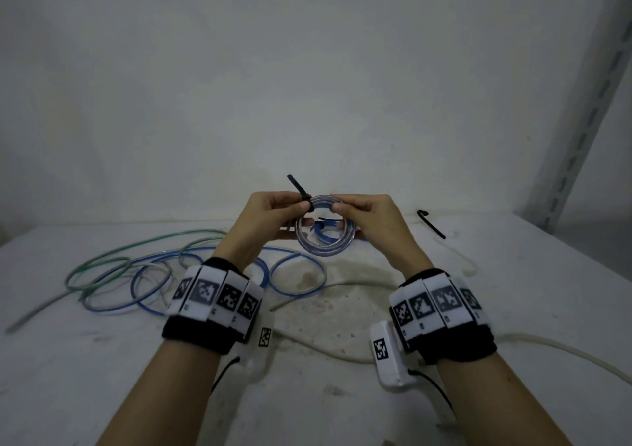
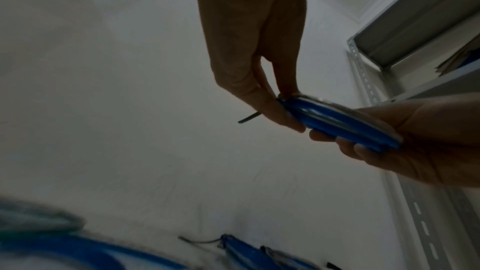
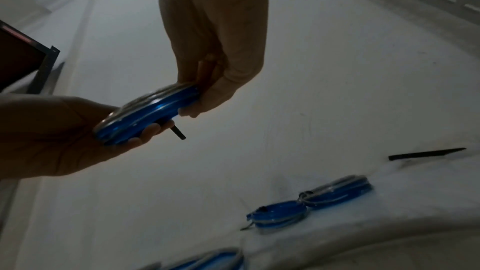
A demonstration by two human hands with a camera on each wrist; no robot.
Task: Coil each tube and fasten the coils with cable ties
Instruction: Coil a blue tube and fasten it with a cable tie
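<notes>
Head view: the left hand (image 1: 270, 211) pinches a black cable tie (image 1: 301, 192) wrapped on the blue tube coil (image 1: 323, 228), which the right hand (image 1: 367, 216) grips at its rim, held above the counter (image 1: 102, 360). The tubing looks light and springy, likely to unwind unless held where the turns bunch. The tie's head is hidden by fingers; whether it has latched, I cannot tell. Loose tubes (image 1: 136, 274) lie near the counter's left edge.

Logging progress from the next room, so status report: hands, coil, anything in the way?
Left hand pinches black cable tie on blue coil. Right hand grips coil's other side. Coil off table, nothing blocking; spare tie lies right.
</notes>
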